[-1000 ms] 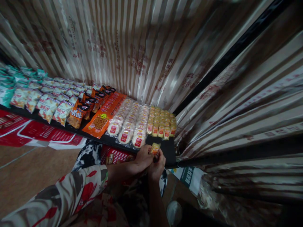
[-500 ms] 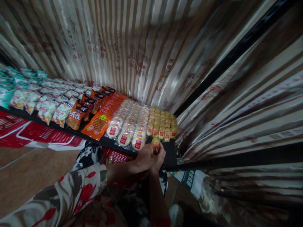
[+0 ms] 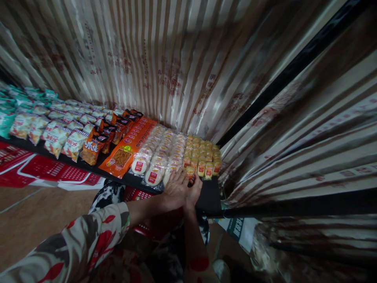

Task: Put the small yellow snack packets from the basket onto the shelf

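One yellow packet [image 3: 189, 171] now sits nearer the rows [image 3: 203, 151], left hand [image 3: 176, 191] uncurled, right hand [image 3: 193, 191] curled, grip unclear.

At the fingertips of our left hand [image 3: 176, 189] and right hand [image 3: 193, 190] we have a small yellow packet [image 3: 189, 171], wrapped in shiny film and marked in reddish orange. Our fingers partly hide it, so we cannot tell whether it stands or leans. It is just beyond our hands, at the near side of the matching yellow packets [image 3: 203, 151]. Those we see closely packed in rows, ahead of our hands and to their right, the nearest with red labels turned toward us.
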The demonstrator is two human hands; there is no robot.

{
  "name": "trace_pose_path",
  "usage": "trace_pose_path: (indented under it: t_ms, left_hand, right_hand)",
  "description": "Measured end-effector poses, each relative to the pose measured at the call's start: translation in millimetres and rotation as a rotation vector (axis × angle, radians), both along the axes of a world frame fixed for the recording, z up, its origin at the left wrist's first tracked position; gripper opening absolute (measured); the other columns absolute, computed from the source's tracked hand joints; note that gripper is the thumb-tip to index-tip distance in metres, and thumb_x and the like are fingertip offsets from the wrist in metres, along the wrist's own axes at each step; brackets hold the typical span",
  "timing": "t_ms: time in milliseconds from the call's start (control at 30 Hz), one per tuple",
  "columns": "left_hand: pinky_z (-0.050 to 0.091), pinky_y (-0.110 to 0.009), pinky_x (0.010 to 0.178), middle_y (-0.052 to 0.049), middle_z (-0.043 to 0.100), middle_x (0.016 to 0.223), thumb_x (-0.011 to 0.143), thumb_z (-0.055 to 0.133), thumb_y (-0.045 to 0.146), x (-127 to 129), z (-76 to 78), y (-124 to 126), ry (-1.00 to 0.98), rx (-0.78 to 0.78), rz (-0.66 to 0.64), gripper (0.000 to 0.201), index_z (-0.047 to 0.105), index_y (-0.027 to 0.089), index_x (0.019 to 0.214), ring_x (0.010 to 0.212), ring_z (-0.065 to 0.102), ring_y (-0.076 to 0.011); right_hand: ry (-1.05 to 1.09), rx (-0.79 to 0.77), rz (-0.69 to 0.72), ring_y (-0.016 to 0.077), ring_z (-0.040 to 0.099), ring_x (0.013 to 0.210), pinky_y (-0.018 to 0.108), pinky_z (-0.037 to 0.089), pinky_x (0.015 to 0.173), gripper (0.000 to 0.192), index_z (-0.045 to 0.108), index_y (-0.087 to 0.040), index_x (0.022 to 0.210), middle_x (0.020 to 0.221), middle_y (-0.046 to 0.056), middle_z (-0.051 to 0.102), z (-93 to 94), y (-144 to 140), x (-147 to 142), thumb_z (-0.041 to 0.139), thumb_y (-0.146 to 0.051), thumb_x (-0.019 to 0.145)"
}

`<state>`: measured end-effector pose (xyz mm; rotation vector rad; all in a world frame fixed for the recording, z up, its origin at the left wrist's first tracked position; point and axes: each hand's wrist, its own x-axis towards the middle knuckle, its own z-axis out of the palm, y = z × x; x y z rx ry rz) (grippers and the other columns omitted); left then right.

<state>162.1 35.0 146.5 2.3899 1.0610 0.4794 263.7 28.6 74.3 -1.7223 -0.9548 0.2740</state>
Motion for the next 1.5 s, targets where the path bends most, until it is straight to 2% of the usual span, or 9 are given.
trace_pose_path:
  t_ms: [233,400,667,833,1033,1167,1500]
  left_hand:
    - [0.018,-0.05,0.117,-0.015,0.044,0.145,0.089,0.039,0.022,1.0,-5.2,13.6,0.106,0.112,0.04,0.051,0.045,0.007,0.137,0.143,0.022,-0.029]
    - [0.021,-0.051,0.116,-0.016,0.046,0.143,0.089,0.039,0.022,0.1,-3.3,19.1,0.148,0.125,0.049,0.05,0.047,0.005,0.135,0.142,0.025,-0.0301]
    - [0.022,-0.052,0.115,-0.015,0.045,0.144,0.09,0.038,0.022,-1.2,-7.8,22.3,0.182,0.115,0.036,0.049,0.048,0.006,0.135,0.142,0.023,-0.0304]
    - [0.02,-0.053,0.116,-0.015,0.046,0.143,0.093,0.034,0.023,-0.2,-14.0,24.3,0.197,0.15,0.024,0.047,0.046,0.008,0.136,0.141,0.027,-0.0291]
    - [0.024,-0.051,0.115,-0.015,0.05,0.14,0.095,0.031,0.021,3.5,-16.7,26.8,0.224,0.192,0.025,0.043,0.051,0.008,0.131,0.137,0.035,-0.0276]
    - [0.021,-0.051,0.116,-0.013,0.049,0.141,0.094,0.034,0.023,4.7,-21.2,27.6,0.199,0.202,0.041,0.042,0.052,0.01,0.13,0.137,0.036,-0.0268]
    - [0.022,-0.05,0.116,-0.015,0.046,0.144,0.093,0.036,0.024,6.9,-31.8,31.3,0.189,0.183,0.06,0.046,0.049,0.007,0.135,0.14,0.03,-0.0294]
  right_hand:
    - [-0.025,0.029,0.009,0.0237,0.058,0.093,0.037,0.049,0.084,0.05,0.054,-0.019,0.12,0.108,0.015,0.054,-5.1,17.0,8.1,0.052,-0.046,0.077]
    - [-0.053,0.033,0.007,0.022,0.057,0.096,0.039,0.049,0.087,0.051,0.052,-0.014,0.12,0.11,0.014,0.053,-5.1,22.4,5.7,0.048,-0.044,0.08]
    - [0.0,0.088,-0.005,0.0194,0.058,0.091,0.037,0.05,0.085,0.036,0.054,-0.015,0.103,0.102,0.011,0.053,-11.1,25.2,6.1,0.053,-0.04,0.078]
    - [-0.121,0.089,0.008,0.0205,0.055,0.096,0.037,0.049,0.087,0.026,0.058,-0.016,0.091,0.1,0.011,0.054,-12.0,17.9,5.8,0.047,-0.039,0.084]
    - [-0.239,-0.024,-0.01,0.0234,0.054,0.098,0.039,0.045,0.089,0.04,0.065,-0.014,0.106,0.103,0.014,0.056,-13.8,-1.1,-2.8,0.04,-0.04,0.089]
    - [-0.245,-0.076,0.034,0.023,0.056,0.094,0.037,0.047,0.084,0.044,0.064,-0.013,0.114,0.103,0.014,0.057,-16.4,-9.0,-8.3,0.037,-0.038,0.089]
    - [-0.295,0.01,0.117,0.0227,0.058,0.099,0.036,0.047,0.084,0.041,0.063,-0.013,0.114,0.106,0.015,0.062,-25.2,-6.5,-6.1,0.036,-0.033,0.09]
